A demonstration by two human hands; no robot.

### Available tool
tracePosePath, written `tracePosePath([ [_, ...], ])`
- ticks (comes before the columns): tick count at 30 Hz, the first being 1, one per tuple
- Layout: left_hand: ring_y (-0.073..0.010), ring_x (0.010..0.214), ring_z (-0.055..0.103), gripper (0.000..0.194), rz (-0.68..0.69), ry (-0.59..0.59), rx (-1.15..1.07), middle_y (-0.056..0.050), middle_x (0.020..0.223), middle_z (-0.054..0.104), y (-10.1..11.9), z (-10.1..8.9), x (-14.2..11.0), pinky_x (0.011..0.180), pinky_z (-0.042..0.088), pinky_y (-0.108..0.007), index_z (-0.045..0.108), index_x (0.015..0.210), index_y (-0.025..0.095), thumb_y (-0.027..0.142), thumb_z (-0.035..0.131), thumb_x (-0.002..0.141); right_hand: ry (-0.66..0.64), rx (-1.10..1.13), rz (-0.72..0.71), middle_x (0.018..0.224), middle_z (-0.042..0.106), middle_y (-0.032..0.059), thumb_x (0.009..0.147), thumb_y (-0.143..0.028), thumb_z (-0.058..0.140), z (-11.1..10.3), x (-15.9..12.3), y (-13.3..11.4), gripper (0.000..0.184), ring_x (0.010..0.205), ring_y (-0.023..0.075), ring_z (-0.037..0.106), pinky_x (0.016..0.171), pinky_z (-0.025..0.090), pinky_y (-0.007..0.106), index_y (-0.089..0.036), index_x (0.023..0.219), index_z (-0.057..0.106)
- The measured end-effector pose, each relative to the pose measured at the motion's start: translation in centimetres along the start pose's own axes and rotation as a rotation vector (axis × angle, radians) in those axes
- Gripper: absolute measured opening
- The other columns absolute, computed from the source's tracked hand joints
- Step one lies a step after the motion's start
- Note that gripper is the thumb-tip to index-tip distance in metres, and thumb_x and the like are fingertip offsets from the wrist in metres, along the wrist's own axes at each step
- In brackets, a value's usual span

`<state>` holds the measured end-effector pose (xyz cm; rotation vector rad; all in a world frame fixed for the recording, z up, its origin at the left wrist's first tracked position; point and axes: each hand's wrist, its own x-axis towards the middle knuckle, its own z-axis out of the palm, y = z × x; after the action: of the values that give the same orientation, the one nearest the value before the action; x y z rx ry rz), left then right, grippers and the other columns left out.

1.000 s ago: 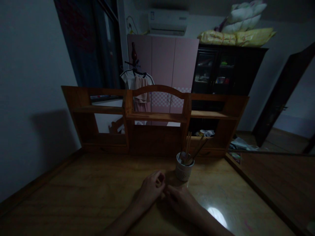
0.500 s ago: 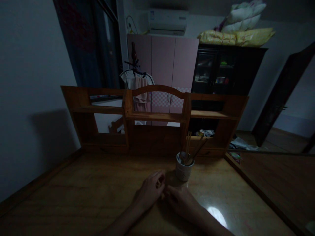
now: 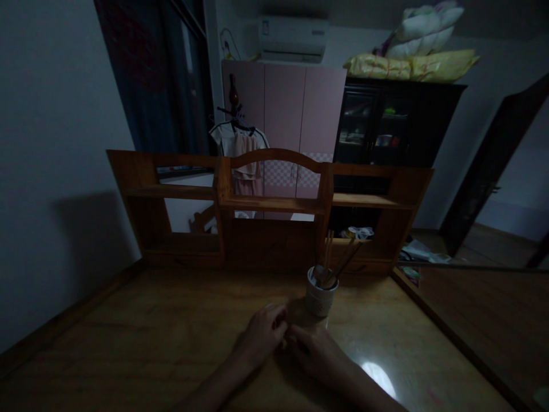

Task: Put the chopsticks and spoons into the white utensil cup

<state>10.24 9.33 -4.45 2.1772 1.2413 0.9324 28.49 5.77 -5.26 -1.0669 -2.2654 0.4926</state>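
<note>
Low over the wooden desk (image 3: 171,332), my left hand (image 3: 263,332) has its fingers curled inward. Facing it closely is my right hand (image 3: 315,349), its fingers also bent and pressed together. Between the fingertips of both hands shows a small pale bit, too dark and small to name. Just beyond my right hand stands a white cup (image 3: 320,300) with chopsticks (image 3: 329,254) and a spoon-like utensil leaning in it.
A wooden shelf unit (image 3: 274,204) with several compartments lines the back of the desk. A wall (image 3: 64,171) rises on the left. Behind are a pink wardrobe (image 3: 283,109), a dark cabinet (image 3: 394,123) and hanging clothes (image 3: 244,149). A light reflection lies at the right.
The fingers of my left hand have lowered and curled in a little, and the pale bit inside them shows less. My right hand stays nearly in place.
</note>
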Motion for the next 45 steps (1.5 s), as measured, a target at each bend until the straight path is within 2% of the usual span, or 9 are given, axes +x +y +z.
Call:
tracePosePath([
  [4, -0.0185, 0.089, 0.057, 0.022, -0.007, -0.005, -0.012, -0.005, 0.09, 0.063, -0.32, -0.02, 0.18, 0.08, 0.039, -0.028, 0.06, 0.08, 0.019, 0.014, 0.039, 0.084, -0.015, -0.007, 0.011, 0.081, 0.066, 0.0026, 0.091, -0.012, 0.046, -0.03, 0.01, 0.03, 0.016, 0.068, 0.0128, 0.057, 0.062, 0.036, 0.022, -0.019, 0.09, 0.06],
  [8, -0.0165, 0.081, 0.056, 0.02, -0.025, 0.015, -0.013, -0.003, 0.085, 0.061, -0.03, -0.1, 0.08, 0.073, 0.039, -0.026, 0.057, 0.081, 0.019, 0.014, 0.038, 0.086, -0.035, -0.009, 0.033, 0.078, 0.066, 0.0029, 0.091, -0.013, 0.046, -0.13, 0.01, -0.13, 0.016, 0.065, 0.0125, 0.057, 0.059, 0.035, 0.021, -0.018, 0.088, 0.06],
  [13, -0.015, 0.077, 0.055, 0.007, -0.013, 0.018, -0.026, -0.001, 0.085, 0.059, 0.46, 0.09, -0.13, 0.069, 0.039, -0.024, 0.053, 0.087, 0.02, 0.018, 0.047, 0.084, -0.045, 0.051, 0.0, 0.088, 0.068, 0.0042, 0.091, -0.013, 0.048, -0.55, 0.0, -0.66, 0.017, 0.073, 0.0143, 0.06, 0.065, 0.039, 0.022, -0.019, 0.098, 0.062],
  [17, -0.0156, 0.079, 0.054, 0.006, -0.005, 0.022, 0.016, -0.001, 0.087, 0.059, 0.54, 0.19, -0.08, 0.071, 0.039, -0.025, 0.053, 0.085, 0.02, 0.019, 0.047, 0.084, -0.036, 0.049, -0.029, 0.095, 0.068, 0.0054, 0.089, -0.013, 0.051, -0.62, -0.01, -0.73, 0.017, 0.08, 0.0164, 0.061, 0.07, 0.04, 0.024, -0.019, 0.1, 0.062],
  [22, -0.0152, 0.077, 0.053, 0.008, -0.01, 0.013, 0.03, -0.001, 0.085, 0.058, 0.46, 0.13, -0.08, 0.07, 0.038, -0.025, 0.052, 0.084, 0.02, 0.016, 0.048, 0.08, -0.052, 0.051, -0.011, 0.09, 0.068, 0.0051, 0.089, -0.012, 0.049, -0.66, -0.01, -0.67, 0.018, 0.073, 0.015, 0.06, 0.065, 0.04, 0.023, -0.018, 0.099, 0.062],
  [26, -0.0155, 0.079, 0.053, 0.009, -0.018, 0.024, 0.04, -0.001, 0.088, 0.058, 0.2, 0.21, -0.15, 0.071, 0.038, -0.025, 0.052, 0.086, 0.021, 0.016, 0.048, 0.079, -0.042, 0.038, -0.004, 0.09, 0.068, 0.0059, 0.09, -0.012, 0.048, -0.74, 0.0, -0.71, 0.02, 0.077, 0.0158, 0.061, 0.069, 0.041, 0.023, -0.018, 0.101, 0.063],
  [36, -0.0159, 0.085, 0.056, 0.017, -0.015, 0.006, -0.029, -0.002, 0.091, 0.061, 0.24, -0.03, -0.06, 0.076, 0.039, -0.026, 0.055, 0.088, 0.021, 0.014, 0.04, 0.085, -0.016, 0.026, 0.019, 0.081, 0.066, 0.0055, 0.091, -0.014, 0.045, -0.13, -0.02, -0.05, 0.018, 0.071, 0.0147, 0.058, 0.067, 0.041, 0.023, -0.017, 0.09, 0.063],
  [45, -0.0154, 0.08, 0.055, 0.013, 0.008, 0.03, -0.015, -0.001, 0.091, 0.06, 0.53, 0.09, -0.18, 0.073, 0.041, -0.026, 0.056, 0.09, 0.021, 0.015, 0.047, 0.083, -0.034, 0.029, 0.011, 0.085, 0.067, 0.0037, 0.089, -0.01, 0.047, -0.21, 0.1, -0.28, 0.017, 0.072, 0.0138, 0.059, 0.065, 0.039, 0.022, -0.018, 0.093, 0.062],
])
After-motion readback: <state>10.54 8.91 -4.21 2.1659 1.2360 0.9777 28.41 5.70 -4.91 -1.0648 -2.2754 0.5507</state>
